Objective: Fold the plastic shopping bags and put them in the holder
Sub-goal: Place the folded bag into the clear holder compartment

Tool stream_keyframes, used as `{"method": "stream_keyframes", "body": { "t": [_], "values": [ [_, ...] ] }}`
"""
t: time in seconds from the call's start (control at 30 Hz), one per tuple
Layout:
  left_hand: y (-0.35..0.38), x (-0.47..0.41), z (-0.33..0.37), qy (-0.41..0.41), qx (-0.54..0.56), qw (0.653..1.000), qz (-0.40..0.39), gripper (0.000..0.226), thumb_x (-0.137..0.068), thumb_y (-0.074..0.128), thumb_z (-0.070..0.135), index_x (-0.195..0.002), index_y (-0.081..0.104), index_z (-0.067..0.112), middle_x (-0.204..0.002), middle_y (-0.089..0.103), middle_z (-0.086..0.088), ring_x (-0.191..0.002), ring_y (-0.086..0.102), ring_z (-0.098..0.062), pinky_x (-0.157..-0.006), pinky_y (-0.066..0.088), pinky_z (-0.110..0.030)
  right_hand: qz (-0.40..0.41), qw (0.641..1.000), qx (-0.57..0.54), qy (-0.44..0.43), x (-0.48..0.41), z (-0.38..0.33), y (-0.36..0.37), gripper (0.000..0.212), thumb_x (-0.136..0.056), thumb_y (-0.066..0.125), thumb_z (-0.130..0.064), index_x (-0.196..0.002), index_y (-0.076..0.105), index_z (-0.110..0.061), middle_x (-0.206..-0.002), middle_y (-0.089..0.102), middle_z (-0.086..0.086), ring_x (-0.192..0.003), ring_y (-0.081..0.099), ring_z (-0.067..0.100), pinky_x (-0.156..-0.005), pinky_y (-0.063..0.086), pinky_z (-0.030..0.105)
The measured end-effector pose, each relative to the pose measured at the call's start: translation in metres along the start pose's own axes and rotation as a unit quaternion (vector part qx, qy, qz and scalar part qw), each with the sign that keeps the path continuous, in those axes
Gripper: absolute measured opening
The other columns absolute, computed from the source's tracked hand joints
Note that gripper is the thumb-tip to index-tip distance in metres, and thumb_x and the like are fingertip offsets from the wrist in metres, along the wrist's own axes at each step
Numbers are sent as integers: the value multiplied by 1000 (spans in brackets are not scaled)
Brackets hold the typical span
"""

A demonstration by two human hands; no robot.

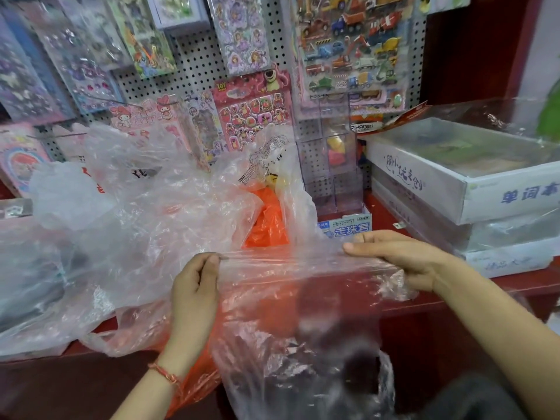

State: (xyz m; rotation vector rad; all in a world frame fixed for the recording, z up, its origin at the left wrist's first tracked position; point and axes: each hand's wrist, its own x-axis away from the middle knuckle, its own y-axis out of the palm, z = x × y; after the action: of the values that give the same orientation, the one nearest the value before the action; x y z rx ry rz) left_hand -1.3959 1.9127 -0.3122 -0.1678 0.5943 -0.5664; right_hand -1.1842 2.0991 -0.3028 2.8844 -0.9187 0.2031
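Pinching clear bag [303, 286] by its edge with left hand [195, 286], gripping other end with right hand [403, 259] — held taut at 6 o'clock. Risk of slipping from that thin pinch, or dragging pile [121, 213] at 9 o'clock.

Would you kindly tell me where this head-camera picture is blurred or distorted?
Head view: the clear plastic bag pinched between left hand and right hand smears into blur below its taut edge; the white perforated pegboard bows from wide-angle distortion.

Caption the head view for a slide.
Left hand and right hand pull a clear plastic bag taut at a red counter piled with crumpled bags.
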Motion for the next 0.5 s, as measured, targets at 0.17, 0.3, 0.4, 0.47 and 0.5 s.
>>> {"method": "stream_keyframes", "body": {
  "t": [0.17, 0.3, 0.4, 0.47, 0.5],
  "values": [
    [-4, -4, 0, 39, -37, 998, -22, 26, -97, 43, 26, -79, 60, 33, -49, 43, 8, -46, 39, -5, -45, 31, -13, 149, 973, 140, -104, 6, -1, -11, 26, -71, 80, -15, -67, 54, -11, -50, 44, 0, -43, 33, 7, -42, 25, 17],
    [-7, -1, 4, 21, 0, 999, -45, 34, -91, 45, 54, -73, 59, 28, -54, 41, 0, -50, 41, -4, -52, 35, -13, 227, 942, 185, -161, 8, -3, -15, 22, -78, 74, -18, -74, 59, -3, -38, 37, -9, -38, 28, 13, -42, 24, 19],
    [-11, 0, 0, 13, 27, 997, -69, 33, -85, 54, 42, -73, 57, 11, -58, 45, 1, -56, 41, -12, -55, 35, -25, 275, 902, 295, -154, 6, -3, -16, 24, -83, 70, -24, -75, 62, -3, -41, 40, -9, -44, 35, 18, -48, 27, 26],
    [-14, 0, -1, 2, 33, 997, -69, 15, -91, 56, 20, -77, 60, 16, -59, 51, 6, -57, 45, -11, -55, 38, -24, 313, 831, 442, -129, 6, -5, -13, 21, -84, 69, -28, -74, 64, -10, -54, 54, -4, -58, 50, 19, -57, 37, 30],
    [-15, 1, 0, 7, 34, 997, -66, 14, -92, 55, 16, -81, 62, 19, -63, 55, 6, -59, 48, -7, -56, 40, -19, 319, 810, 472, -140, 7, -6, -8, 19, -84, 68, -29, -74, 65, -14, -63, 60, -3, -66, 55, 19, -62, 40, 30]
  ]
}}
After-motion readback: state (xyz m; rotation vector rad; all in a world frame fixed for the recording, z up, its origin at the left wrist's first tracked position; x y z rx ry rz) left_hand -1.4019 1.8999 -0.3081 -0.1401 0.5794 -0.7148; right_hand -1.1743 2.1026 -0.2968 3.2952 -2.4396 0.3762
